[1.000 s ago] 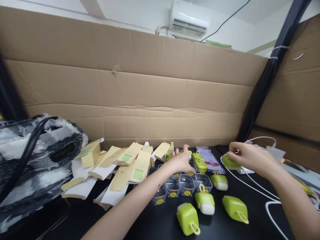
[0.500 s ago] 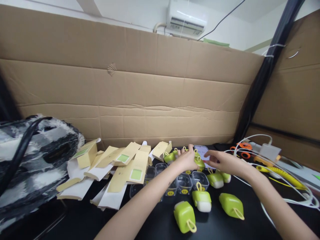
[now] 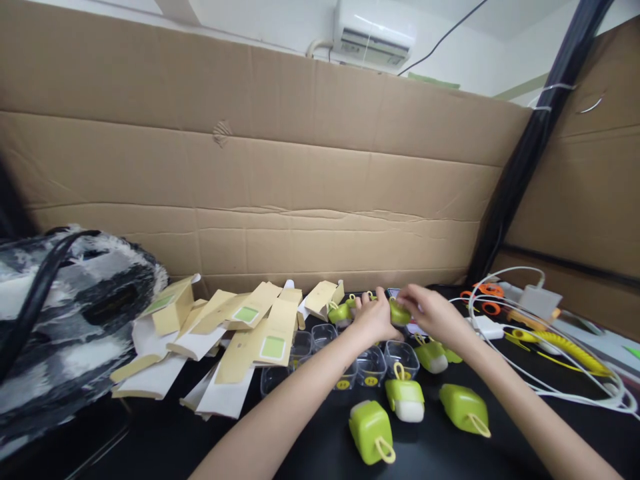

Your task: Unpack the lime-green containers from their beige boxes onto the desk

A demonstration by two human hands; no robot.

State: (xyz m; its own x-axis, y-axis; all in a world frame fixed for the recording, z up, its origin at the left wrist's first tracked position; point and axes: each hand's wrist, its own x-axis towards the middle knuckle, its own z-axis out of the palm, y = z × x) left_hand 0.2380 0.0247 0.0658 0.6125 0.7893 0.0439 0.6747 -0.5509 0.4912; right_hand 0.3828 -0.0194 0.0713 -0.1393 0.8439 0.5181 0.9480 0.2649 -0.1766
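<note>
- Here, the left hand (image 3: 373, 319) and right hand (image 3: 429, 315) meet at the table's (image 3: 310, 453) far edge, both pinching one green case (image 3: 399, 312).
- Its long axis runs left-right between them.

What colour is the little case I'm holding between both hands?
Lime green: the case sits between the left hand and right hand, shown in the head view.

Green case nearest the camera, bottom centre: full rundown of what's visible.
The nearest green case is a small boxy shell of glossy lime-green plastic with rounded corners, a white band at its far end and a yellow loop strap at its near end. It lies closed on the black tabletop, tilted slightly leftward, touching nothing else; neither hand reaches it.
</note>
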